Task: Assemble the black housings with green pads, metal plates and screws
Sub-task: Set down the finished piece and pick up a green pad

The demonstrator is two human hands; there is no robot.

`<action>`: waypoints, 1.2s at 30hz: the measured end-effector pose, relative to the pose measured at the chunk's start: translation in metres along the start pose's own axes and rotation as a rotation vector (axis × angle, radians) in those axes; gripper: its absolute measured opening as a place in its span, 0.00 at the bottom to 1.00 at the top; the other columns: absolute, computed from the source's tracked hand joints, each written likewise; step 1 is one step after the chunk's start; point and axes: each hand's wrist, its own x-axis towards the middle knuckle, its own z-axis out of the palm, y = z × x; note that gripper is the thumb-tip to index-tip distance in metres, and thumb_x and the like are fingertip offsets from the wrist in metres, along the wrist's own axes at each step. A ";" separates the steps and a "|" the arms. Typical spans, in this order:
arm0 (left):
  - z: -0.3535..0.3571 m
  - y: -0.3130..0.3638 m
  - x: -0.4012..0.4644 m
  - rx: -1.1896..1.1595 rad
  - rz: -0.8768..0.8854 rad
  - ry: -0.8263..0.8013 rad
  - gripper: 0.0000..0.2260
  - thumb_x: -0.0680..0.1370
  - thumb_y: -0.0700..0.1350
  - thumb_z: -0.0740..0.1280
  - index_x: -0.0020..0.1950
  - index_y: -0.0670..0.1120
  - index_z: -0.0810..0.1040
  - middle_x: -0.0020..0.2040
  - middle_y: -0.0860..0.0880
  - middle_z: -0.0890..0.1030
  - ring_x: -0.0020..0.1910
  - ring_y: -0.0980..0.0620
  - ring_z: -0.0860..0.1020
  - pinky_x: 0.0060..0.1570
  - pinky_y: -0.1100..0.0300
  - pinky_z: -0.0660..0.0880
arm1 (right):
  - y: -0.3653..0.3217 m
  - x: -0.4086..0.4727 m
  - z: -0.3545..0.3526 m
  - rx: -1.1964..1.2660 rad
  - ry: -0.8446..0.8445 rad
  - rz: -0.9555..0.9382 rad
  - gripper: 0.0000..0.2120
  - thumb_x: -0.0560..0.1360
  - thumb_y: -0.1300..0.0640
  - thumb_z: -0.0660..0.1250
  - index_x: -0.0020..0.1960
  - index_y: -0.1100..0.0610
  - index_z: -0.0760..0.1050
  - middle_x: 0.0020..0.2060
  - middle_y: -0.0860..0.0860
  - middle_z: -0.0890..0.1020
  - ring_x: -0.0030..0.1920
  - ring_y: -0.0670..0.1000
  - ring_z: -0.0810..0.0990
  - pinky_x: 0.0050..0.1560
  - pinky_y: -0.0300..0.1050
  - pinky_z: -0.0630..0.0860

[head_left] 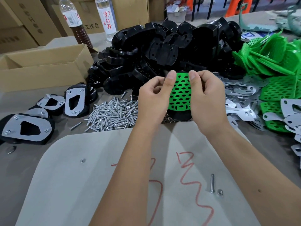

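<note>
While both thumbs press the green pad (180, 92) onto the black housing (180, 115), left hand (153, 101) and right hand (206, 101) curled around it: uneven pressure risks misaligned screw holes.

Your nearest open room is the pale board (81, 185), with only 1 loose screw (212, 183) on it. Beyond, the screw heap (112, 111), black housings (162, 46) and green pads (276, 62) crowd the table.
</note>
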 end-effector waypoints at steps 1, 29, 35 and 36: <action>-0.005 0.000 0.001 -0.011 -0.063 -0.063 0.18 0.82 0.54 0.71 0.50 0.38 0.82 0.47 0.37 0.85 0.45 0.47 0.84 0.47 0.44 0.82 | 0.001 0.001 -0.001 0.004 0.024 0.012 0.14 0.85 0.50 0.63 0.47 0.58 0.78 0.36 0.48 0.79 0.38 0.47 0.76 0.41 0.52 0.76; -0.013 0.004 0.005 0.148 0.008 -0.081 0.24 0.86 0.56 0.61 0.54 0.34 0.78 0.48 0.35 0.82 0.45 0.49 0.81 0.51 0.43 0.80 | 0.008 0.005 -0.008 -0.148 -0.202 -0.107 0.16 0.79 0.48 0.73 0.65 0.47 0.76 0.53 0.47 0.79 0.52 0.42 0.78 0.51 0.37 0.78; -0.007 0.002 0.004 0.156 -0.094 0.162 0.31 0.77 0.75 0.45 0.36 0.52 0.71 0.30 0.55 0.75 0.31 0.56 0.74 0.43 0.46 0.78 | 0.004 0.002 -0.006 -0.314 -0.192 -0.278 0.26 0.74 0.51 0.79 0.69 0.57 0.79 0.59 0.51 0.75 0.62 0.52 0.75 0.60 0.52 0.78; -0.007 0.003 0.006 0.150 -0.104 0.171 0.32 0.73 0.77 0.44 0.33 0.53 0.69 0.30 0.54 0.74 0.31 0.54 0.73 0.43 0.45 0.76 | 0.004 0.001 -0.005 -0.336 -0.198 -0.321 0.24 0.74 0.52 0.79 0.67 0.58 0.80 0.59 0.51 0.76 0.62 0.53 0.75 0.60 0.53 0.77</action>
